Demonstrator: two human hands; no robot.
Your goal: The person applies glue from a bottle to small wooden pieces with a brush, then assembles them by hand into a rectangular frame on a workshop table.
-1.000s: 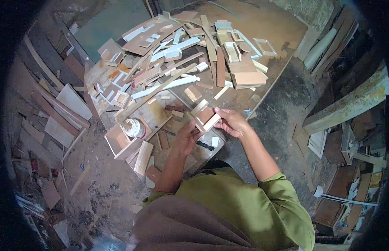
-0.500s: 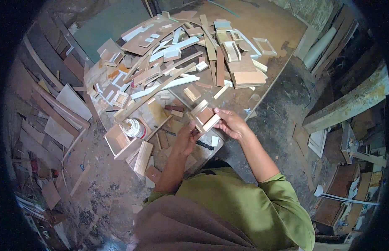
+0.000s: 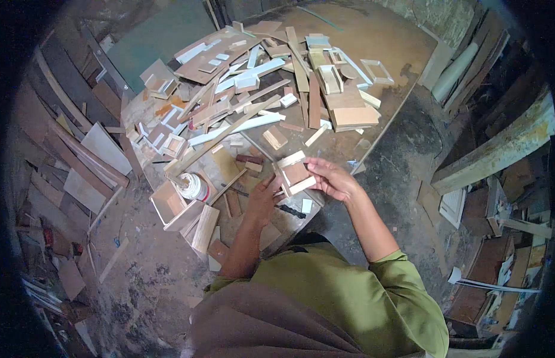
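Observation:
A small wooden box frame [image 3: 300, 187] with pale sides and a brown inner panel is held between my two hands, above the near edge of the table. My left hand [image 3: 267, 197] is closed on its left side. On the right side, the fingers and thumb of my right hand [image 3: 331, 178] pinch it. Its open face is turned up toward me. Under and beside it lie a black strip [image 3: 291, 211] and a small white piece [image 3: 307, 206]. A loose wood block [image 3: 275, 138] rests just beyond the frame.
The table [image 3: 402, 65] bears a heap of wood strips, white-painted pieces and small boxes. At its left near corner, a white tub [image 3: 194, 187] with a brush in it stands by an open wooden box [image 3: 168, 201]. A thick post [image 3: 498, 143] rises at right; scrap boards line both sides.
The box frame has been tilted so that its open face and brown panel show more fully. Both hands have stayed on it, nearly in the same place.

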